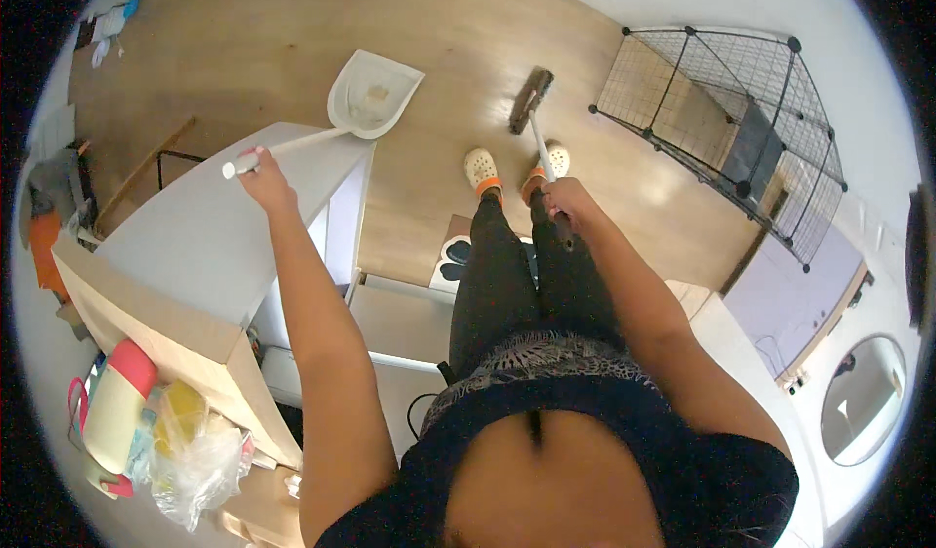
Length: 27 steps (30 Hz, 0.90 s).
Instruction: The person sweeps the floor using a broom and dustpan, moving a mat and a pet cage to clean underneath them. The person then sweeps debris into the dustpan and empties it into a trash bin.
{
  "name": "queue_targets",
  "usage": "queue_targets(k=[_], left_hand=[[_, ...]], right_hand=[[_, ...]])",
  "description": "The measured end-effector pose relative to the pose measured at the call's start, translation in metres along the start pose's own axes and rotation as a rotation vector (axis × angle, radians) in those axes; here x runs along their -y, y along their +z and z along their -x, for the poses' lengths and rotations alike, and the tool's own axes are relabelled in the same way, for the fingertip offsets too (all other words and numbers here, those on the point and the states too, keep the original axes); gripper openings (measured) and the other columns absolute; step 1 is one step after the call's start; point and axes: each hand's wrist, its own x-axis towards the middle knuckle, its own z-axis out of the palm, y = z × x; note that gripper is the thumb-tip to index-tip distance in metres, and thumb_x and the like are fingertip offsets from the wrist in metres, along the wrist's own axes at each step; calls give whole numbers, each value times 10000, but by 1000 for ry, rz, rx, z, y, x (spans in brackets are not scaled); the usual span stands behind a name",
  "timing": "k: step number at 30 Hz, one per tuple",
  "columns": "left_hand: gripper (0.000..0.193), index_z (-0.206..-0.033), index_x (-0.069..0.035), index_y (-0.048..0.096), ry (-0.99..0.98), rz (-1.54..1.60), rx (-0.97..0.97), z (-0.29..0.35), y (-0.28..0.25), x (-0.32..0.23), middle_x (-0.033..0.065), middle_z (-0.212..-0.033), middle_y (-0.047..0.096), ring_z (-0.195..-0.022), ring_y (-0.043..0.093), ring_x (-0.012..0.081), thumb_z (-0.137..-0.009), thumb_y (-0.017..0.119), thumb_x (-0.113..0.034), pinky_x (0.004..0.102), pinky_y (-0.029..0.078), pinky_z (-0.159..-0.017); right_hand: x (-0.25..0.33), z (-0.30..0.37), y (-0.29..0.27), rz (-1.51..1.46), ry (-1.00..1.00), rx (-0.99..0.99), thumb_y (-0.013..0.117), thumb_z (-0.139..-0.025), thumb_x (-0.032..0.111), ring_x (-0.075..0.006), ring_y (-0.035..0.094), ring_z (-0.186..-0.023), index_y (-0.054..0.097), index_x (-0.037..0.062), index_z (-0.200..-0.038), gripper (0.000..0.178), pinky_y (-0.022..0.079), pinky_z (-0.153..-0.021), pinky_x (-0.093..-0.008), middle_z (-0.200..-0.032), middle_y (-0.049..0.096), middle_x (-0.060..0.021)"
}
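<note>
My left hand is wrapped round the white handle of a long-handled dustpan, reaching out over a white tabletop. The dustpan's white scoop rests on the wood floor, with a small light-brown patch of something inside it. In front of my legs my right hand grips the handle of a broom. That handle is white lower down and dark at its upper end. The broom's dark brush head is on the floor just beyond my feet, to the right of the dustpan and apart from it.
A black wire pen stands on the right, beside a round mirror. The white table fills the left, near a shelf edge with a pink-and-cream bottle and a plastic bag. A patterned mat lies by my legs.
</note>
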Motion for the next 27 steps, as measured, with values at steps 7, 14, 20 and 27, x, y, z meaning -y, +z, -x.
queue_targets(k=[7, 14, 20, 27], left_hand=[[184, -980, -37, 486, 56, -233, 237, -9, 40, -44, 60, -957, 530, -917, 479, 158, -801, 523, -20, 283, 362, -857], [193, -991, -38, 486, -4, -252, 183, -41, 67, -33, 79, -1035, 529, -971, 482, 166, -802, 523, -21, 284, 363, -873], [248, -1042, -40, 457, 65, -180, 222, -52, 78, -33, 85, -1082, 504, -992, 461, 163, -801, 515, -33, 285, 350, -891], [232, -1042, -33, 446, 21, -96, 167, -42, 85, -48, 87, -1104, 499, -949, 474, 143, -815, 492, -32, 253, 405, -813]], right_hand=[[37, -29, 33, 626, -395, 204, 498, -756, 35, -125, 499, -423, 512, 9, -657, 103, 373, -363, -264, -543, 513, -61], [110, -40, 78, 650, -548, 278, 430, -805, 159, -224, 541, -453, 490, -18, -850, 192, 429, -430, -351, -593, 545, -136], [67, -21, -31, 733, -890, 31, 469, -832, 215, -247, 564, -568, 315, 81, -1279, 491, 446, -511, -327, -768, 569, -170], [123, 82, -163, 353, -34, -41, 466, -822, 159, -190, 513, -479, 310, 53, -1271, 487, 442, -458, -333, -697, 552, -133]])
